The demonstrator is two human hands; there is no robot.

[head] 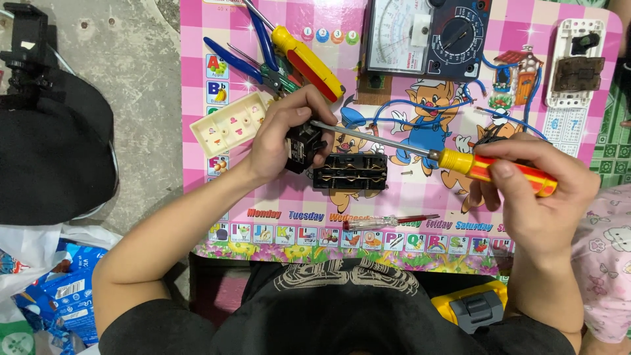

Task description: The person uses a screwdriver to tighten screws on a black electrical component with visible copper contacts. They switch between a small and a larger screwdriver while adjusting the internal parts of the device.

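Observation:
My left hand [284, 135] grips a small black plastic part [301, 148] over a pink cartoon-printed table [434, 197]. My right hand [536, 190] holds a screwdriver with a yellow and red handle [496, 171]; its long shaft runs left and its tip meets the black part at my left fingers. Just below the shaft lies a black socket body with brass contacts [350, 171]. A cream cover plate [230, 123] rests beside my left hand.
Blue-handled pliers [246, 62], a second yellow and red screwdriver [309, 59], an analog meter [427, 36] with blue leads, a white switch frame [577, 62], and a clear tester screwdriver [388, 221] lie on the table. A black bag [46, 151] sits on the left floor.

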